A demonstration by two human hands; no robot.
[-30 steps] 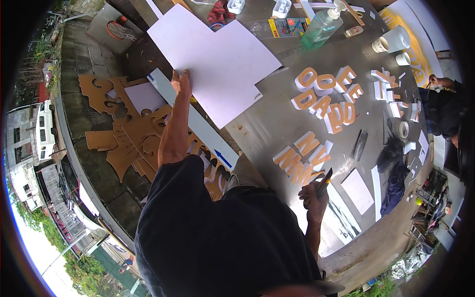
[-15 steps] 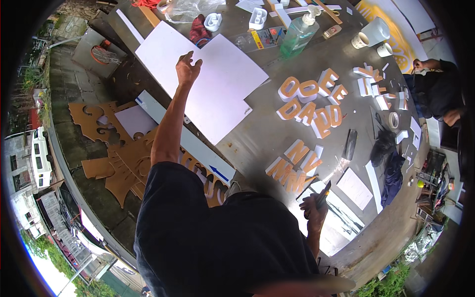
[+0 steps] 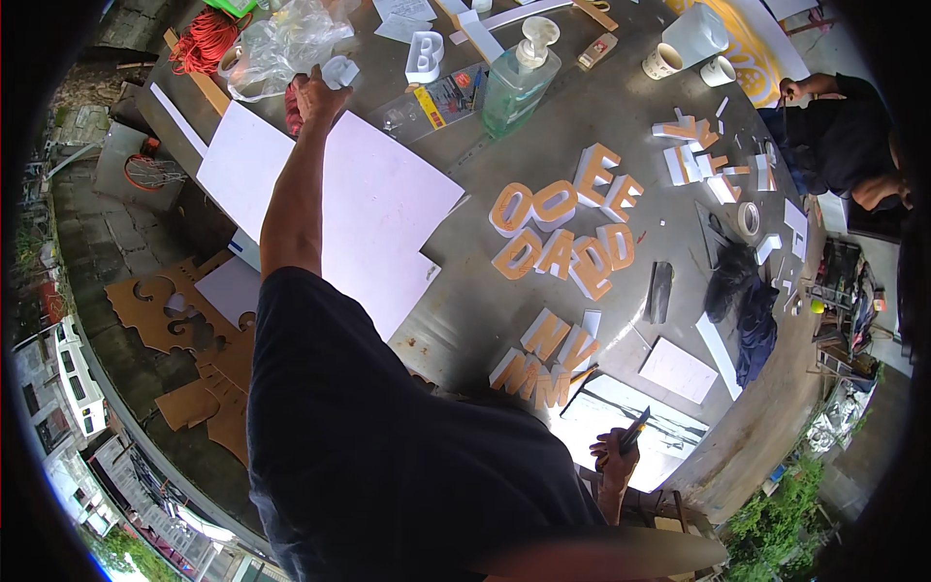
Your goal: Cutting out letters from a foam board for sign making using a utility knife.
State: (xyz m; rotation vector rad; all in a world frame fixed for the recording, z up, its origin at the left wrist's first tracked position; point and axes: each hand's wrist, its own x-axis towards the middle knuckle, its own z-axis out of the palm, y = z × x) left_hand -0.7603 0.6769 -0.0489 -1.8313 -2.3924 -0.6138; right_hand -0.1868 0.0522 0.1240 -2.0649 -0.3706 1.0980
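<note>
My left hand (image 3: 315, 95) reaches to the far left of the table, its thumb and fingers around the edge of a small white block letter (image 3: 340, 72). A dark red cloth (image 3: 293, 111) lies beside the hand, partly hidden by it. Under my forearm spreads a large white sheet (image 3: 383, 199) with a stepped edge. My right hand (image 3: 615, 460) is closed round a cutter knife (image 3: 634, 429), its blade pointing up and away from me. Beneath it lies a white sheet with dark streaks (image 3: 635, 412).
Several tan-faced block letters (image 3: 555, 254) stand mid-table. A green pump bottle (image 3: 519, 92), paper cups (image 3: 662, 61) and a clear plastic bag (image 3: 281, 48) sit farther back. Dark cloth (image 3: 756, 330) lies right. Another person (image 3: 839, 136) is at the far right edge. Cut brown boards (image 3: 184, 320) lie left.
My left hand has moved from above the white sheet to the small white letter. The view has shifted, and my right hand still holds the cutter knife.
</note>
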